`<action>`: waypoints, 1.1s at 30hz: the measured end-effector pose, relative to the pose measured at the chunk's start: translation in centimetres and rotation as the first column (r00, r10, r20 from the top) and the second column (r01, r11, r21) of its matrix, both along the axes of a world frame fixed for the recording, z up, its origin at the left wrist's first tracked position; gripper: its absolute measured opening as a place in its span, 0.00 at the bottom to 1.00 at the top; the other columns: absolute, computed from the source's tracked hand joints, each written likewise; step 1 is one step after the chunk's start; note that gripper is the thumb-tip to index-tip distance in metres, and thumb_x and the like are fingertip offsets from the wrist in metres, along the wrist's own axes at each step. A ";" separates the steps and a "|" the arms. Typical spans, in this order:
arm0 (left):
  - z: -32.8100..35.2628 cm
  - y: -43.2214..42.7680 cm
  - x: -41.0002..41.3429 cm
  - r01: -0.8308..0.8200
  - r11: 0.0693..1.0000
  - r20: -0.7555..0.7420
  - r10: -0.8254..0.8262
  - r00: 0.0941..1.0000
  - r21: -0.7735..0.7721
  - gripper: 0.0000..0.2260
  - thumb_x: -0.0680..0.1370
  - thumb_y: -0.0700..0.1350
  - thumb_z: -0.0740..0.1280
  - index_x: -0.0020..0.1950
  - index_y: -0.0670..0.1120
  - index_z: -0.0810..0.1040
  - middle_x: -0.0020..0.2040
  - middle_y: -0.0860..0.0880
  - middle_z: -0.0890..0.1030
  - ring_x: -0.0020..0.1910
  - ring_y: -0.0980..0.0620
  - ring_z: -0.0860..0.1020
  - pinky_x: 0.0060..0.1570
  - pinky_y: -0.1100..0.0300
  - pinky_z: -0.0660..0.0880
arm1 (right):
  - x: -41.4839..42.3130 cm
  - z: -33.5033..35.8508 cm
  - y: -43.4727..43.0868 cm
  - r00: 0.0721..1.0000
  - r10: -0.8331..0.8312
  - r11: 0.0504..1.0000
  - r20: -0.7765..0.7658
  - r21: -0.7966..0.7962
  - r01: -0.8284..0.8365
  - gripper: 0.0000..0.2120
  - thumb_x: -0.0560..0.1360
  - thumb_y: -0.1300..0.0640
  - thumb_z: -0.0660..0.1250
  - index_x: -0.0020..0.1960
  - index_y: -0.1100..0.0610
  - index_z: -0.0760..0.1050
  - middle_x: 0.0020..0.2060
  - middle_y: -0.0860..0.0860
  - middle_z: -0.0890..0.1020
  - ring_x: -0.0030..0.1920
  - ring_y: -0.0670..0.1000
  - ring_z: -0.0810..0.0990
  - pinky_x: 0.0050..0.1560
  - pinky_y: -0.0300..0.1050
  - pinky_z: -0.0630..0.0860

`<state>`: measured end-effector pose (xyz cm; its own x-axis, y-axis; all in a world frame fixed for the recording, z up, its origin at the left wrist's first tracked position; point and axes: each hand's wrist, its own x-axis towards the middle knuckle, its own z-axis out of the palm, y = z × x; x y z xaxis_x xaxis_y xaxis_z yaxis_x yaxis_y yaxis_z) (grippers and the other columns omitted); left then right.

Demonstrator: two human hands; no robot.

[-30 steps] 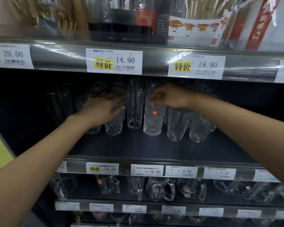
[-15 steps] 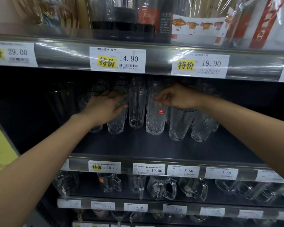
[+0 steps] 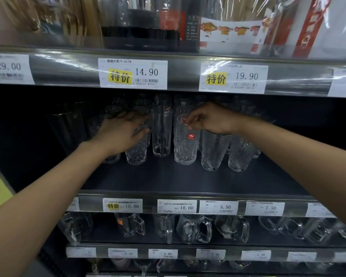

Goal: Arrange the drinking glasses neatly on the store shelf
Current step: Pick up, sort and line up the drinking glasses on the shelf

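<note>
Fingers (image 3: 189, 121) of the right hand (image 3: 214, 118) are pinching the rim of the red-stickered dimpled glass (image 3: 185, 150), which is standing mid-row on the dark shelf (image 3: 188, 176). The left hand (image 3: 118, 134) is curling round a shorter dimpled glass (image 3: 137, 153). Both glasses are probably going to handle as stiff, brittle and slick, so the textured walls are looking the surer hold.

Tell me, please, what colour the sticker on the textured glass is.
Red sticker, clearest in the head view.
</note>
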<state>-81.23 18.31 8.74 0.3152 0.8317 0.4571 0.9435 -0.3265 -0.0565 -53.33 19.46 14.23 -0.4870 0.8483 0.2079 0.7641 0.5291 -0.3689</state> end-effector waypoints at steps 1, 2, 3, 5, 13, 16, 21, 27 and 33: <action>0.0 0.0 0.0 0.004 1.000 0.002 -0.004 1.000 0.005 0.22 0.82 0.59 0.59 0.75 0.56 0.68 0.74 0.51 0.70 0.72 0.45 0.69 0.61 0.52 0.70 | 0.0 0.0 0.0 1.000 0.001 1.000 -0.002 -0.001 -0.001 0.10 0.76 0.57 0.73 0.56 0.58 0.83 0.43 0.46 0.80 0.47 0.45 0.78 0.45 0.34 0.70; 0.0 0.0 0.0 0.007 1.000 0.004 -0.007 1.000 0.009 0.22 0.82 0.59 0.58 0.75 0.56 0.68 0.74 0.51 0.70 0.72 0.45 0.69 0.61 0.52 0.70 | 0.0 -0.1 0.1 1.000 0.001 1.000 -0.003 -0.002 -0.001 0.10 0.75 0.57 0.73 0.56 0.58 0.83 0.43 0.45 0.80 0.47 0.45 0.78 0.45 0.35 0.71; -0.1 0.1 0.0 0.011 1.000 0.001 -0.011 1.000 0.013 0.22 0.82 0.59 0.58 0.75 0.55 0.69 0.74 0.51 0.70 0.71 0.45 0.70 0.60 0.52 0.70 | 0.0 -0.1 0.2 1.000 0.000 1.000 -0.004 -0.004 0.000 0.10 0.76 0.57 0.73 0.55 0.58 0.83 0.42 0.45 0.80 0.47 0.45 0.78 0.46 0.36 0.70; -0.1 0.1 -0.1 0.016 1.000 -0.006 -0.016 1.000 0.017 0.22 0.82 0.60 0.58 0.75 0.55 0.68 0.74 0.51 0.70 0.71 0.45 0.70 0.60 0.52 0.71 | 0.1 -0.2 0.3 1.000 -0.002 1.000 -0.004 -0.008 0.002 0.09 0.76 0.58 0.72 0.55 0.57 0.83 0.41 0.43 0.79 0.47 0.46 0.78 0.48 0.37 0.69; 0.1 0.1 0.0 0.000 1.000 0.001 0.000 1.000 -0.009 0.22 0.82 0.59 0.58 0.76 0.56 0.66 0.75 0.52 0.68 0.73 0.46 0.67 0.62 0.52 0.69 | 0.1 -0.4 0.7 0.999 -0.033 0.999 -0.003 -0.031 0.033 0.08 0.76 0.57 0.72 0.55 0.55 0.82 0.42 0.43 0.79 0.48 0.47 0.78 0.50 0.39 0.71; 0.1 0.0 0.0 -0.004 1.000 0.002 0.004 1.000 -0.017 0.23 0.82 0.59 0.58 0.76 0.57 0.66 0.76 0.52 0.68 0.73 0.46 0.67 0.62 0.52 0.69 | 0.1 -0.5 0.9 0.999 -0.044 0.998 -0.012 -0.042 0.043 0.08 0.76 0.57 0.72 0.54 0.54 0.82 0.41 0.41 0.79 0.49 0.47 0.79 0.50 0.39 0.71; 0.3 -0.1 0.0 -0.009 1.000 -0.011 0.008 1.000 -0.026 0.23 0.82 0.59 0.57 0.76 0.57 0.65 0.76 0.52 0.67 0.73 0.46 0.67 0.63 0.52 0.69 | -0.1 -0.4 0.5 0.999 -0.044 0.999 -0.010 -0.030 0.044 0.05 0.76 0.57 0.71 0.52 0.54 0.82 0.41 0.43 0.80 0.47 0.46 0.79 0.51 0.41 0.73; 0.6 -0.4 0.0 0.001 0.999 -0.002 -0.001 1.000 -0.035 0.23 0.82 0.59 0.58 0.77 0.57 0.65 0.75 0.51 0.68 0.73 0.46 0.67 0.64 0.54 0.68 | -2.7 1.2 0.3 0.990 -0.095 0.984 -0.105 0.138 0.109 0.08 0.80 0.51 0.66 0.52 0.55 0.79 0.43 0.48 0.80 0.43 0.46 0.77 0.40 0.32 0.68; 0.6 -0.4 0.1 -0.067 0.996 -0.002 0.067 0.998 -0.058 0.25 0.81 0.60 0.59 0.74 0.48 0.66 0.69 0.44 0.75 0.69 0.43 0.72 0.59 0.52 0.71 | -8.7 2.6 1.1 1.000 -0.009 1.000 0.010 -0.027 0.010 0.16 0.82 0.56 0.64 0.37 0.61 0.72 0.33 0.52 0.73 0.32 0.40 0.71 0.38 0.36 0.64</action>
